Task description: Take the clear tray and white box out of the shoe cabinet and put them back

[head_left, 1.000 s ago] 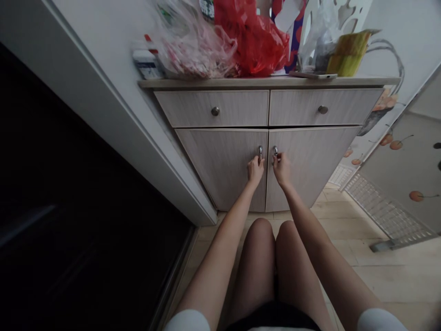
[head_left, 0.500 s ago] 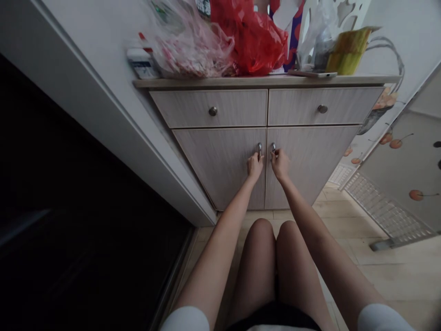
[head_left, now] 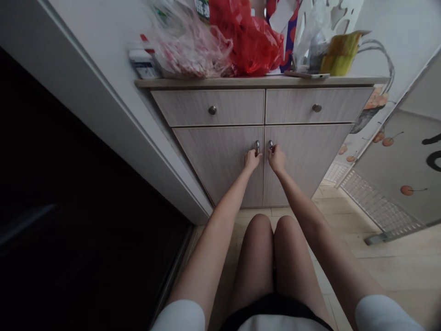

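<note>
The left handle (head_left: 257, 145) and the right handle (head_left: 270, 144) are fixed on the left door (head_left: 217, 151) and the right door (head_left: 305, 151) of the cabinet (head_left: 237, 108), each just beside the middle seam (head_left: 263, 184). The left hand (head_left: 252, 159) is curled nearly closed, holding the lower part of the left handle. The right hand (head_left: 276, 159) is curled in the same way on the right handle; it hides the lower part, so I cannot tell how firm this grip is. Both doors appear to be closed.

In my judgement, the fingers could slip off, because the handles are small and offer little to hold. If a door swings open wide, it may hit the knees (head_left: 261, 230), which are near. A sudden jerk could also shake the red bag (head_left: 255, 53) on the cabinet top (head_left: 241, 83).

Each handle has its long axis up and down, almost parallel to the seam, with its lower end pointing towards the floor (head_left: 339, 218)
</note>
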The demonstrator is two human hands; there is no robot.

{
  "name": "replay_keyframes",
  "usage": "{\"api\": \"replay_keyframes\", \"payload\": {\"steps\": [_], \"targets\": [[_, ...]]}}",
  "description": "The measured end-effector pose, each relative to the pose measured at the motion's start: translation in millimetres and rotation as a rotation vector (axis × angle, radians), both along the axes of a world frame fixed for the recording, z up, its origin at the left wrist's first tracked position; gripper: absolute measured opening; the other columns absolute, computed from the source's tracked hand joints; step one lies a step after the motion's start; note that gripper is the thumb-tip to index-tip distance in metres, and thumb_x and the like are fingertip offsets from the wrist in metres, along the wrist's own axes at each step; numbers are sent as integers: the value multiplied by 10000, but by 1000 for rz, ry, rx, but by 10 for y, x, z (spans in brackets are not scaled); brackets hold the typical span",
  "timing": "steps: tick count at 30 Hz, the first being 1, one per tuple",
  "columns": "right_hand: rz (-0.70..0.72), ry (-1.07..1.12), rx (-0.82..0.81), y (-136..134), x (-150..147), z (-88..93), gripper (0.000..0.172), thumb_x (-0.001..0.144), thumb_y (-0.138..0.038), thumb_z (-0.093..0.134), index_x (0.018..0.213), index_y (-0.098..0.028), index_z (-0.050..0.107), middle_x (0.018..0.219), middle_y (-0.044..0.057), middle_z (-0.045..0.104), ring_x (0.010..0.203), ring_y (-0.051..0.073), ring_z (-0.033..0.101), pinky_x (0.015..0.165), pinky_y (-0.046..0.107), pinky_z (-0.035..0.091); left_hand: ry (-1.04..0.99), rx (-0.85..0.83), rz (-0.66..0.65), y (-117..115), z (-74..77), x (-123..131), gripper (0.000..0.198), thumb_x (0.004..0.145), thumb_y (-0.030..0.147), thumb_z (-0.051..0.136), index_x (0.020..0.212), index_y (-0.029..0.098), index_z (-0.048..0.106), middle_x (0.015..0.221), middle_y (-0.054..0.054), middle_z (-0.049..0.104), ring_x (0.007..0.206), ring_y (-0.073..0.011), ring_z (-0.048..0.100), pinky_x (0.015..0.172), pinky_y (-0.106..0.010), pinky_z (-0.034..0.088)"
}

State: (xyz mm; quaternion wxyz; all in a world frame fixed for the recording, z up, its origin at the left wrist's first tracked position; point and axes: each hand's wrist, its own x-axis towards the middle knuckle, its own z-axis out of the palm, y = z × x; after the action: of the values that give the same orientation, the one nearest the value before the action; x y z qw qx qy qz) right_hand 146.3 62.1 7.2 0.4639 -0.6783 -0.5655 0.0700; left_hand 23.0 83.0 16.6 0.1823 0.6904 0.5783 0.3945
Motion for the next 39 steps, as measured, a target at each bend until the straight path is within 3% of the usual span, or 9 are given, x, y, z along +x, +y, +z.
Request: {"api": "replay_keyframes", "payload": {"steps": [2, 5, 8, 10, 13, 17, 25, 33, 39], "targets": [[22, 24, -10, -32, 51, 66, 326, 943, -441, 473, 1060, -164, 599, 955, 158, 692, 899, 262, 646, 803, 372, 469, -48, -3, -22, -29, 61, -40, 80, 815, 189, 666, 760, 132, 680, 814, -115, 718, 824, -225, 673, 793, -323, 476], [85, 128, 114, -163, 127, 131, 413, 916, -558, 482, 960, -168, 610, 923, 137, 687, 849, 228, 639, 763, 332, 476, -189, 57, -2, -177, 93, -124, 93, 831, 208, 637, 769, 143, 662, 810, -92, 711, 787, -188, 666, 764, -293, 481], [182, 339, 190, -402, 151, 126, 563, 893, -709, 385, 788, -187, 568, 738, 68, 618, 672, 166, 579, 605, 266, 437, -397, 56, 15, -450, 30, -214, 266, 905, 351, 546, 726, 164, 609, 730, -48, 667, 623, -134, 626, 642, -253, 468], [228, 513, 108, -589, 135, 98, 645, 853, -805, 316, 663, -212, 482, 571, 4, 473, 516, 125, 457, 477, 238, 338, -513, -13, 24, -665, -42, -253, 438, 928, 507, 467, 642, 182, 537, 606, -8, 577, 485, -105, 532, 520, -230, 408], [289, 696, -53, -837, 95, 68, 682, 787, -894, 264, 575, -247, 304, 487, -53, 282, 419, 87, 270, 400, 233, 205, -590, -94, 38, -956, -127, -264, 595, 860, 707, 443, 531, 216, 370, 459, 51, 351, 395, -76, 352, 417, -212, 256], [353, 741, -168, -1017, 81, 88, 703, 738, -945, 209, 571, -262, 219, 465, -70, 216, 399, 81, 207, 370, 236, 169, -729, -268, -67, -1166, -120, -220, 686, 799, 853, 304, 513, 236, 204, 436, 74, 174, 365, -57, 171, 386, -224, 118], [352, 723, -278, -1070, 123, 95, 717, 718, -960, 115, 571, -264, 206, 452, -73, 198, 379, 77, 186, 352, 229, 143, -733, -440, -53, -1152, -20, -173, 710, 725, 927, 80, 526, 251, 175, 432, 70, 136, 342, -67, 121, 375, -235, 69], [334, 680, -297, -1027, 112, 42, 724, 715, -954, 55, 574, -262, 219, 448, -70, 216, 372, 79, 206, 353, 228, 154, -582, -446, 16, -1088, -122, -120, 725, 696, 930, -11, 522, 253, 183, 431, 52, 155, 343, -86, 162, 378, -237, 95], [286, 650, -212, -930, 141, -39, 721, 735, -943, 91, 563, -262, 255, 466, -57, 254, 395, 96, 248, 385, 248, 185, -537, -364, 40, -973, -221, -141, 706, 761, 893, 47, 506, 259, 226, 434, 42, 200, 363, -110, 254, 399, -249, 157]]}}
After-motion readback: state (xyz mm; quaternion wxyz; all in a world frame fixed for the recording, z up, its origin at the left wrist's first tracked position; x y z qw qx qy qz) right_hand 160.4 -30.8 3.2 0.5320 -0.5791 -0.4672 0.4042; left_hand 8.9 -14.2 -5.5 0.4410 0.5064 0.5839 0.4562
